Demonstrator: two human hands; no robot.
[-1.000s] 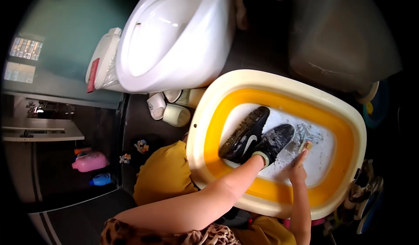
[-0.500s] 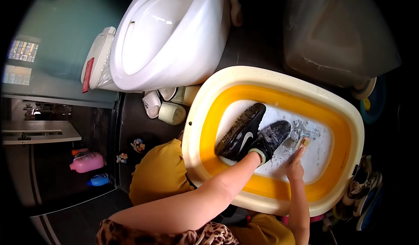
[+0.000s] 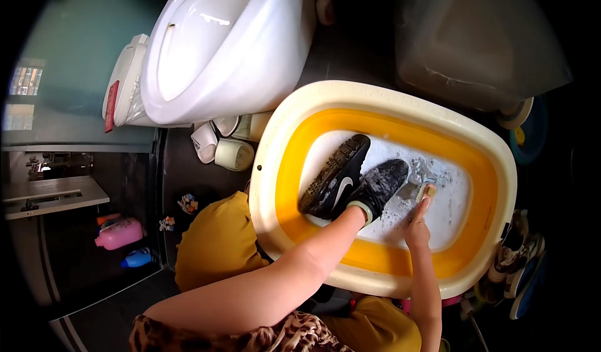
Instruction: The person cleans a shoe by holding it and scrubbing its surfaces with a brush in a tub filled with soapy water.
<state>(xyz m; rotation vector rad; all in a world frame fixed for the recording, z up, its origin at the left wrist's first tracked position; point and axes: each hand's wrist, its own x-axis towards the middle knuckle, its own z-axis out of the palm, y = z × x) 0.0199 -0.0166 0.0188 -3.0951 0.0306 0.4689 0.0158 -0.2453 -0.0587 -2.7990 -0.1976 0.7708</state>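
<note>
Two black shoes lie in soapy water inside a cream-and-yellow tub (image 3: 266, 227). One shoe (image 3: 341, 173) rests tilted on its side, its studded sole facing left and a white swoosh showing. The other shoe (image 3: 385, 180) has suds on its upper. My left hand reaches into its opening, which hides the fingers; a pale green bangle (image 3: 368, 212) circles the wrist. To the right of that shoe's toe, my right hand (image 3: 417, 228) is closed around a small scrubbing brush (image 3: 430, 190), thumb along its back, over the foamy water.
A white toilet (image 3: 263, 51) stands behind the tub at the left, with pale slippers (image 3: 234, 154) beside it. A large translucent bin (image 3: 469, 51) is at the upper right. More shoes (image 3: 516, 258) line the right side. Pink (image 3: 120, 233) and blue (image 3: 136, 257) bottles stand far left.
The whole view has shifted slightly, so everything sits a little higher and further left. Both hands, the shoes and the brush keep nearly the same places in the tub.
</note>
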